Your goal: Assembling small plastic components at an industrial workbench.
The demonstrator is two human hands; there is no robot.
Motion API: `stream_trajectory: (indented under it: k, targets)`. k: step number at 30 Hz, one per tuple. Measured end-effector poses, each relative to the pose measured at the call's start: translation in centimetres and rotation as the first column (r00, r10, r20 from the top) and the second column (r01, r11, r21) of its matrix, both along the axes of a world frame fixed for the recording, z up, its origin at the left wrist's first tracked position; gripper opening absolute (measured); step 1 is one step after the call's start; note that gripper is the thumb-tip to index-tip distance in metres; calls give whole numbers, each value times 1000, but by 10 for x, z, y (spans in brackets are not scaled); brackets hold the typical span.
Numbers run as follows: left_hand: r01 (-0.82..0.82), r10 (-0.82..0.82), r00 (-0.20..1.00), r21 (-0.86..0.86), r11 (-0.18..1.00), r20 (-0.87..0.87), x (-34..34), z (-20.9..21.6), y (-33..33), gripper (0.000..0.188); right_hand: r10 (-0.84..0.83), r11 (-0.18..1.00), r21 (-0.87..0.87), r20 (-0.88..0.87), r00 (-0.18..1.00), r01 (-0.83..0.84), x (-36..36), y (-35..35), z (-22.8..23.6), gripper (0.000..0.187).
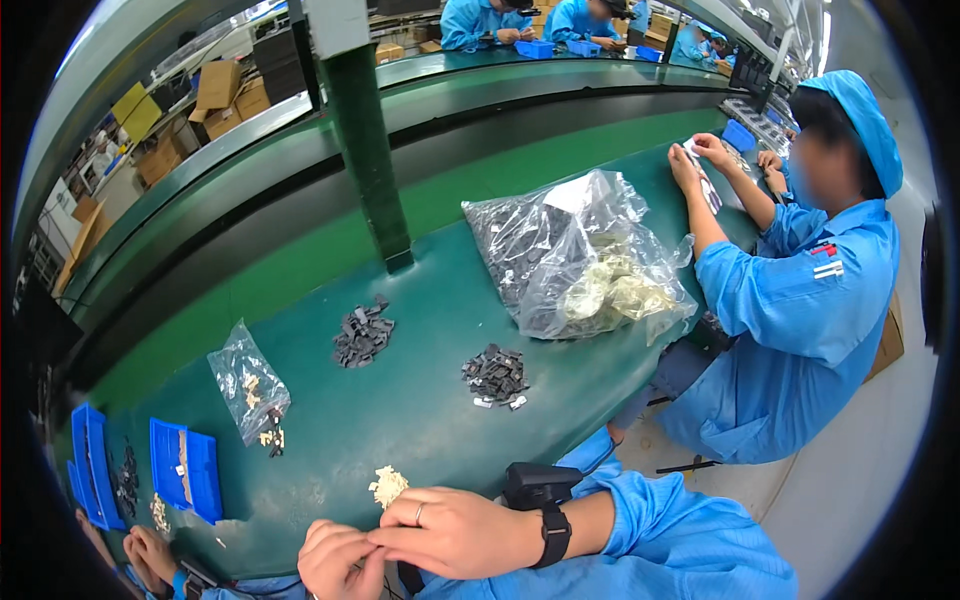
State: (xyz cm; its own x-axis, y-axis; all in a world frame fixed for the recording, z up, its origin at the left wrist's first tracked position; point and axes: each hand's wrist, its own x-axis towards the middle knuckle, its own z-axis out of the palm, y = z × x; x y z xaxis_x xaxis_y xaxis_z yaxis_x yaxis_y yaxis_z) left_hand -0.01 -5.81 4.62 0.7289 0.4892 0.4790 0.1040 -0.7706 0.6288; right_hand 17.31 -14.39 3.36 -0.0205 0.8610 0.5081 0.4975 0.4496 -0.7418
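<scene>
- On the flat green tabletop (330, 440): small cream pile of tiny pieces (387, 485), just beyond the bare right hand (462, 535).
- Behind it, rightward: black mound of oblong pieces (495, 373).
- Left of that, farther back: dark-grey heap of flat pieces (362, 336).
- Left of the heap: small clear plastic bag (240, 378).
- Left again: rectangular blue plastic bin (203, 475).
- Behind the mound, rightward: large clear plastic bag (575, 260).

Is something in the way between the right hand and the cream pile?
Nothing visible is. The cream pile lies just beyond the right hand, whose knuckles hide its near edge.
</scene>
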Motion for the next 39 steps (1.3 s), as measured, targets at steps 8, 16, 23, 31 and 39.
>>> stream_trajectory:
  k: [8, 16, 23, 31, 39]
  targets:
    - [-73, 117, 989, -383, 921, 93, 27, -26, 10, 18, -111, 992, -63, -43, 993, 108, 21, 10, -11, 15]
    - [-7, 42, 998, -538, 843, 54, 11, -43, 17, 9, -189, 958, -256, -232, 954, 127, 9, 17, -21, 8]
    - [19, 9, 999, -520, 854, 50, 15, -40, 19, 7, -246, 960, -146, -42, 968, 238, 5, 21, -26, 13]
    - [-32, 67, 996, -463, 886, 59, 19, -41, 17, 6, -169, 980, -83, 135, 976, 181, 13, 27, -25, 17]
    - [-36, 35, 999, -40, 999, -39, 15, -44, 21, 7, -48, 992, -92, 316, 948, 80, 7, 24, -27, 17]
